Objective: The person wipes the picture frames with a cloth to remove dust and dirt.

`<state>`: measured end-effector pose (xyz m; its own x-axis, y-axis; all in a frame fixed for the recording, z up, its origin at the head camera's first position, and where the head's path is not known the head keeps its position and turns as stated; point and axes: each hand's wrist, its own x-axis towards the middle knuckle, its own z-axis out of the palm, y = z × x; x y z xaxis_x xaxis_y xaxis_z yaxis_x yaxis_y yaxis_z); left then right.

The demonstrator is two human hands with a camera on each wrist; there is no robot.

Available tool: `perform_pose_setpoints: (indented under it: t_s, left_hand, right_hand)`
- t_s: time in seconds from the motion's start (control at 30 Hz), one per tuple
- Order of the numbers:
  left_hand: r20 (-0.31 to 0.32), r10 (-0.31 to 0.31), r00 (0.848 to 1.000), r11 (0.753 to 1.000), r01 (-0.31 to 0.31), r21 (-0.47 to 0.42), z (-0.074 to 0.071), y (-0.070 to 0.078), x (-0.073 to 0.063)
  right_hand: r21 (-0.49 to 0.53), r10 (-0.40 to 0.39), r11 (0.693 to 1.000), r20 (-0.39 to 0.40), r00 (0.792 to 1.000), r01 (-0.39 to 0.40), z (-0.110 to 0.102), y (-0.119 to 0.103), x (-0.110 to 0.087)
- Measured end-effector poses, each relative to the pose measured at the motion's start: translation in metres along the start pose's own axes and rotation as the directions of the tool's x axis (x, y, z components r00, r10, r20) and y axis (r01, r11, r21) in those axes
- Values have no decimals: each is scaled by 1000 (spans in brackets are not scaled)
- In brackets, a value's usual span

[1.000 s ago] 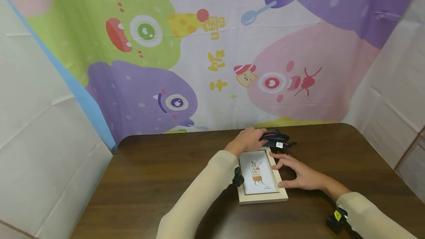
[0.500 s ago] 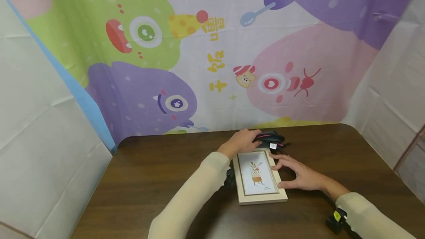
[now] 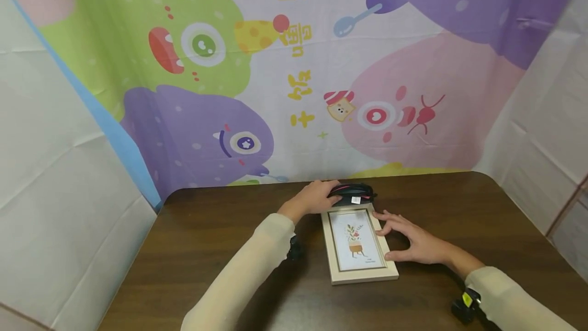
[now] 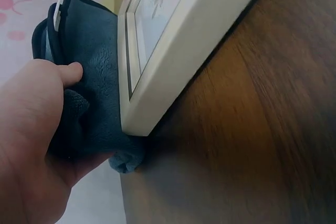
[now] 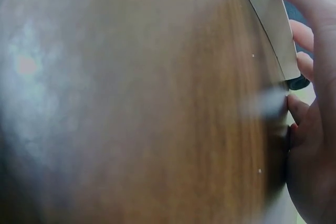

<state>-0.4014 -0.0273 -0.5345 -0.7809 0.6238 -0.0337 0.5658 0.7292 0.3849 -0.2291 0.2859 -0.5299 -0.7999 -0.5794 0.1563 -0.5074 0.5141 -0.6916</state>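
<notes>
A cream picture frame [image 3: 362, 275] with a drawing of a potted plant lies flat on the table. My left hand [image 3: 309, 199] grips a folded dark blue-grey cloth [image 3: 352, 193] with dark trim and a white tag. In the left wrist view, the thumb presses down on the cloth [image 4: 100, 51], which lies against the outer side of the frame [image 4: 168, 77] at its far end. Along the frame's right side, my right hand [image 3: 424, 243] touches the edge with spread fingertips and thumb. The right wrist view shows those fingers [image 5: 304, 35] against the frame's side wall.
The dark wooden table [image 3: 206, 249] extends to both sides of the frame. Behind it hangs a cartoon-printed cloth backdrop [image 3: 317, 157], close to the far table edge. Pale sheets [image 3: 59, 167] stand at left and right.
My left hand has slid leftward along the frame's far edge, taking the dark cloth with it. My right hand stays in place, and the frame has barely moved.
</notes>
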Motion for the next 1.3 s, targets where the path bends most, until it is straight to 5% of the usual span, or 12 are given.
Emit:
perform_pose_setpoints:
  t_s: [0.37,0.5,0.87,0.97,1.07,1.2,1.3]
  left_hand:
    - [-45,83,995,992,-79,94,21,-25,25]
    - [-111,108,988,989,-95,117,22,-30,33]
    - [-290,102,952,992,-75,103,12,-15,43]
    - [-298,62,953,991,-23,131,14,-3,47]
    - [-243,36,969,985,7,173,0,32,34]
    - [-162,66,985,981,-35,191,-32,86,2]
    - [-166,72,983,983,-42,177,-43,108,-7]
  right_hand:
    - [-4,-24,1000,1,1000,24,3,5,0]
    - [0,-26,1000,0,1000,26,3,6,0]
    - [5,-18,1000,8,1000,18,3,4,0]
    - [15,-29,999,7,1000,29,3,5,0]
    - [22,-37,999,6,999,37,3,5,0]
    - [17,-46,999,1,999,46,3,3,1]
    - [12,-42,999,1,999,42,2,2,1]
